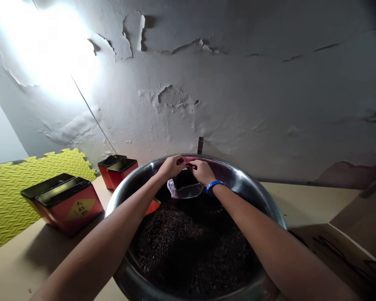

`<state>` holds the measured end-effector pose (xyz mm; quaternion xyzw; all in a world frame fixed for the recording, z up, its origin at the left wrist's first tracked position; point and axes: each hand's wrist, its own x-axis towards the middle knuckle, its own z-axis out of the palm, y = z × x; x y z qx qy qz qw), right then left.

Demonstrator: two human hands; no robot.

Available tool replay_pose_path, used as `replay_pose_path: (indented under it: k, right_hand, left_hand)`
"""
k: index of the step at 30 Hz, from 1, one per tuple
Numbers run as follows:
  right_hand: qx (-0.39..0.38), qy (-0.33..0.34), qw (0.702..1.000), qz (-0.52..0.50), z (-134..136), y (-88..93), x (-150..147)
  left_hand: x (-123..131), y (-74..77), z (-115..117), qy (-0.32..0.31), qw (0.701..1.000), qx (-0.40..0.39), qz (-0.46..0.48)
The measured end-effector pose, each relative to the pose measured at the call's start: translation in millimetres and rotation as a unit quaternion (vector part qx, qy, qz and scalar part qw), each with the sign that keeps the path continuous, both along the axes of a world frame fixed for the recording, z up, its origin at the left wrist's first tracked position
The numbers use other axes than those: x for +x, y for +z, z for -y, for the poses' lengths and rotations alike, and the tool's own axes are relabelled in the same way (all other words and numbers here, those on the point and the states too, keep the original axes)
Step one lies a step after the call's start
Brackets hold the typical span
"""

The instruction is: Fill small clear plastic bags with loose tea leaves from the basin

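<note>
My left hand point(172, 166) and my right hand point(201, 170) meet over the far side of a large steel bowl point(119, 200). Both have their fingers pinched close together at the far rim of a clear plastic bag point(185, 192). The bag's near edge flares out over a dark opening; what lies inside is in shadow. Loose dark tea leaves point(188, 238) fill much of the bowl. Part of a red object point(153, 206) shows among the leaves beside my left forearm. A blue wristband point(214, 186) circles my right wrist.
Red tea tins point(81, 209) with black tops stand left of the bowl, and more red tins point(122, 169) stand behind them. Yellow foam matting point(6, 200) lies far left. A peeling wall point(238, 104) rises behind the table point(301, 200). Dark cords point(335, 251) lie at right.
</note>
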<state>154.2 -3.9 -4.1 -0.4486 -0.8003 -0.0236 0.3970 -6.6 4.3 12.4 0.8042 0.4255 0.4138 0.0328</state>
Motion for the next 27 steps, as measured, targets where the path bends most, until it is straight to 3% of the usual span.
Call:
replay_pose_path:
  k: [3, 8, 12, 23, 27]
  right_hand:
    - [0.002, -0.017, 0.999, 0.051, 3, -1.0, 1]
    - [0.01, -0.08, 0.989, 0.12, 7, -1.7, -1]
    - [0.009, -0.112, 0.979, 0.171, 7, -1.7, -2]
    - [0.024, -0.126, 0.973, 0.194, 17, 2.9, -3]
    - [-0.034, -0.197, 0.971, 0.128, -4, -1.4, 23]
  left_hand:
    - [0, 2.1, 2, 0.006, 1.0, 0.008, -0.005]
    - [9, 4.1, 7, -0.077, 0.996, 0.0, 0.035]
    - [16, -1.4, 10, -0.101, 0.995, 0.009, -0.003]
    - [1, -8.6, -14, 0.018, 1.0, -0.004, -0.01]
    - [-7, -18.2, -18, 0.083, 0.989, -0.106, -0.064]
